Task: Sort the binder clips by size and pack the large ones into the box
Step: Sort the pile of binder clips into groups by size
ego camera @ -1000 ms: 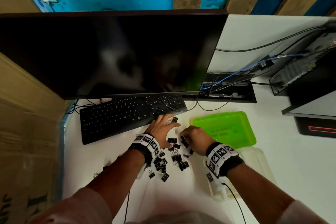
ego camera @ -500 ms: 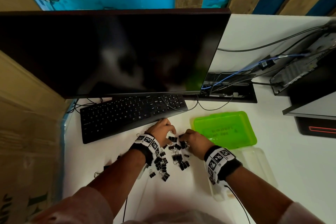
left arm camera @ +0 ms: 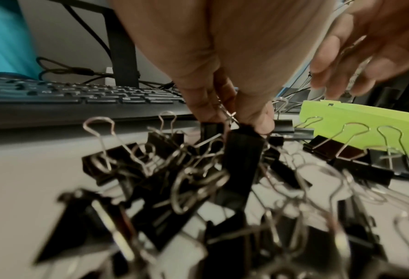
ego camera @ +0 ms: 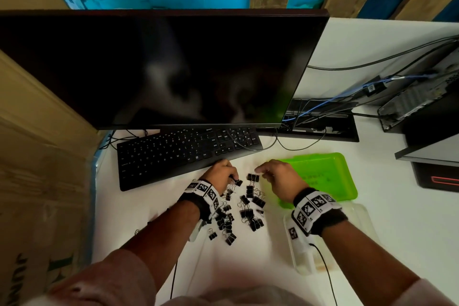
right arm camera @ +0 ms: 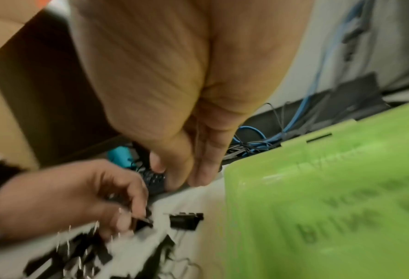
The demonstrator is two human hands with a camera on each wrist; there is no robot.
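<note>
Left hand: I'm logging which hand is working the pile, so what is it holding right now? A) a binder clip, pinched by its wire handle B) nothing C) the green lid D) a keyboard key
A: the left hand pinches the wire handle of a black binder clip, which hangs above the pile of clips.

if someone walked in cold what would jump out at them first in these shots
Probably the heap of black binder clips on the white desk, between the two wrists. Next, the bright green lid just right of the pile, behind the right hand, and the big dark monitor looming over the keyboard. The left hand pinches one clip by its wire handle above the heap.
</note>
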